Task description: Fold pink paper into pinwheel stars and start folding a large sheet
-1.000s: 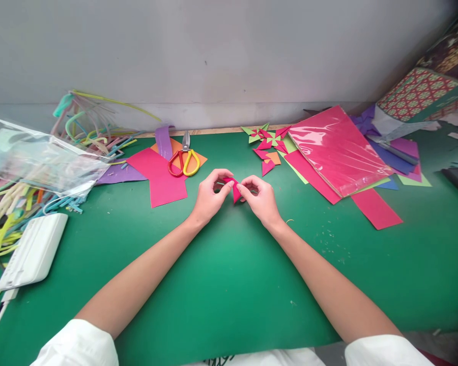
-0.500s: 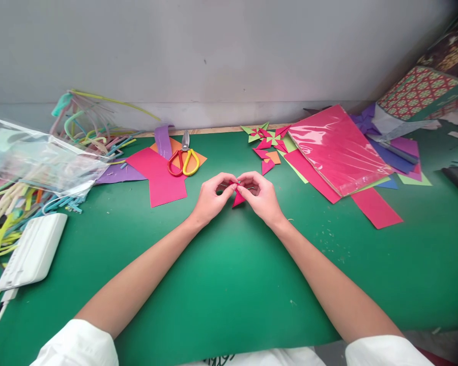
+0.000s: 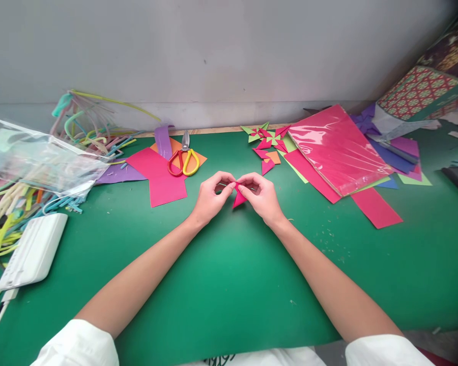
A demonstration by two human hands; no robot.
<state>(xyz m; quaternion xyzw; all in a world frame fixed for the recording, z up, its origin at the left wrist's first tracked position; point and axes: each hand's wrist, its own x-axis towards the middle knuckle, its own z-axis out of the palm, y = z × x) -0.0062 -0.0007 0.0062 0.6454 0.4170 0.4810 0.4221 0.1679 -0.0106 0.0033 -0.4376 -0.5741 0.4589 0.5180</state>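
Observation:
Between my two hands is a small piece of folded red paper (image 3: 239, 199), its pointed part hanging below the fingers. My left hand (image 3: 214, 197) pinches its upper left edge between thumb and forefinger. From the other side, my right hand (image 3: 261, 196) grips it with thumb and fingertips, and much of the paper is hidden behind them. Just beyond the hands lie several folded red and green paper pieces (image 3: 267, 138). Scissors (image 3: 185, 156) with one red and one yellow handle rest on red paper sheets (image 3: 167, 189) to the left.
A clear-wrapped pack of red paper (image 3: 338, 150) lies at the right over other coloured sheets. Coloured pipe cleaners (image 3: 7, 223), a clear plastic bag (image 3: 41, 157) and a white device (image 3: 34, 249) with a cable crowd the left of the green table (image 3: 229, 295). A grey wall (image 3: 221, 56) stands behind.
Both hands stay almost in place, still pinching the folded red paper. The fingers have shifted very slightly, and a little more of the paper shows.

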